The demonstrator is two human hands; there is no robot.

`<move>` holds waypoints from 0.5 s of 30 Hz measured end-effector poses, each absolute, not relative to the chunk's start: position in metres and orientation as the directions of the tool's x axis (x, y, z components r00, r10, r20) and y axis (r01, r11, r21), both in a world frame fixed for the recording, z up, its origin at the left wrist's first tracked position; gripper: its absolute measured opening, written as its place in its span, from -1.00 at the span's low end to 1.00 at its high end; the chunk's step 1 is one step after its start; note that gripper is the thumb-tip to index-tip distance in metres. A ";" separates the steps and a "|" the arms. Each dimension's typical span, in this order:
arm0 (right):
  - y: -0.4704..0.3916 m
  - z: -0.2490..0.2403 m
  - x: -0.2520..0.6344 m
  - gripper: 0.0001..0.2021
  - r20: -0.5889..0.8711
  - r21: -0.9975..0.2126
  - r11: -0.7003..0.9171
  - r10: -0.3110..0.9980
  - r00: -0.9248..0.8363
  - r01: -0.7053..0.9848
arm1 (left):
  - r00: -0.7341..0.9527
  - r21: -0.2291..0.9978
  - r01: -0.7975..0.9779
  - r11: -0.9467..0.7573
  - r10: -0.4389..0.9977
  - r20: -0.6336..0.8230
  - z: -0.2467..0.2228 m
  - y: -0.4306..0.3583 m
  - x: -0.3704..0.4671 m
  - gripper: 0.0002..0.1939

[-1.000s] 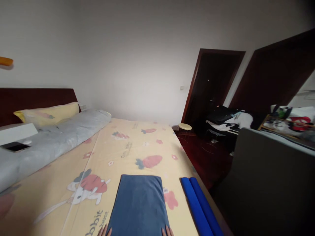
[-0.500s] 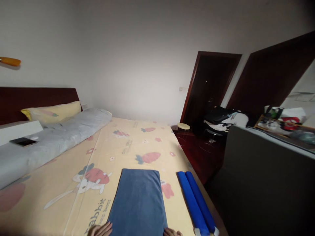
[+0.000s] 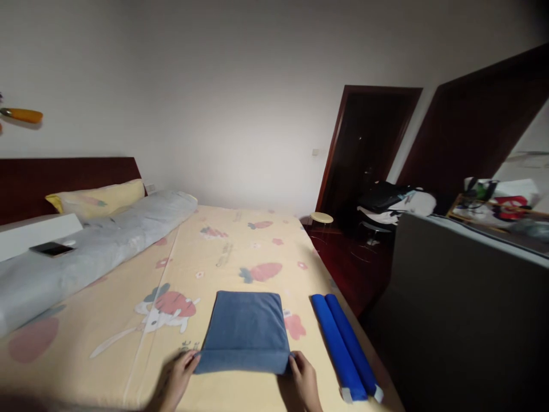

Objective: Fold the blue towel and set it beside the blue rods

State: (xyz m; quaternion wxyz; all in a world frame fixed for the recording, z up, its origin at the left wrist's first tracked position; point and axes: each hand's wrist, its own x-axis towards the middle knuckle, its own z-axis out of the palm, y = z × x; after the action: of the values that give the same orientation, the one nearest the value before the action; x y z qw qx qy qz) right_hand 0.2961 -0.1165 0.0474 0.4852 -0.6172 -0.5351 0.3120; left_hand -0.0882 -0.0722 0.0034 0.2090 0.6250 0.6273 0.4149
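A blue-grey cloth [image 3: 249, 320], smooth like a towel, lies flat on the patterned bed sheet [image 3: 231, 252]. Its near end is turned up and folded over toward the far side. My left hand [image 3: 182, 369] pinches the left corner of that folded end. At the right corner, my right hand [image 3: 302, 372] grips the same edge between thumb and fingers. Two blue rolls [image 3: 343, 346] with pale tabs at their near ends lie side by side, to the right of my right hand.
Along the left lie a long grey bundle [image 3: 111, 240], a phone [image 3: 52, 249], a white box [image 3: 38, 232] and a yellow pillow [image 3: 100, 200]. Beyond the bed's right edge are a round stool [image 3: 321, 218] and a dark panel [image 3: 463, 303] with cluttered items behind it.
Both hands have moved away from me, carrying the cloth's near end up and over, so the cloth now looks shorter. The view has shifted slightly.
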 end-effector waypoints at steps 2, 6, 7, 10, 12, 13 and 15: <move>-0.115 0.039 0.298 -0.67 0.143 -0.875 0.019 0.964 0.222 0.483 | -0.123 0.735 0.666 -0.130 0.952 0.279 -0.002 -0.069 -0.083 -0.54; -0.117 0.004 0.299 -0.76 0.328 -0.563 0.041 0.928 0.178 0.825 | -0.105 0.641 0.757 -0.127 0.945 0.310 -0.016 -0.074 -0.066 -0.69; -0.118 -0.004 0.299 -0.74 0.372 -0.493 0.033 0.911 0.176 0.870 | -0.120 0.619 0.778 -0.111 0.940 0.319 -0.019 -0.078 -0.062 -0.68; -0.120 -0.018 0.298 -0.73 0.443 -0.322 -0.016 0.881 0.166 0.947 | -0.204 0.451 0.892 0.023 0.911 0.358 -0.024 -0.088 -0.053 -0.66; -0.121 -0.019 0.299 -0.76 0.476 -0.210 -0.027 0.870 0.126 0.977 | -0.226 0.287 0.951 0.118 0.897 0.379 -0.023 -0.093 -0.053 -0.67; -0.122 -0.018 0.300 -0.77 0.481 -0.187 -0.023 0.870 0.112 0.982 | -0.213 0.223 0.965 0.135 0.902 0.375 -0.022 -0.094 -0.054 -0.68; -0.123 -0.013 0.301 -0.79 0.481 -0.196 -0.013 0.870 0.108 0.981 | -0.170 0.164 0.979 0.119 0.924 0.343 -0.018 -0.093 -0.060 -0.71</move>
State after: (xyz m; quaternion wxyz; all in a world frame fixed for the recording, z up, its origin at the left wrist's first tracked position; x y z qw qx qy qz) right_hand 0.3013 -0.1226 -0.0133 0.2448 -0.7028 -0.6584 -0.1126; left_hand -0.0597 -0.0927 -0.0178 -0.0780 0.6394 0.7440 0.1773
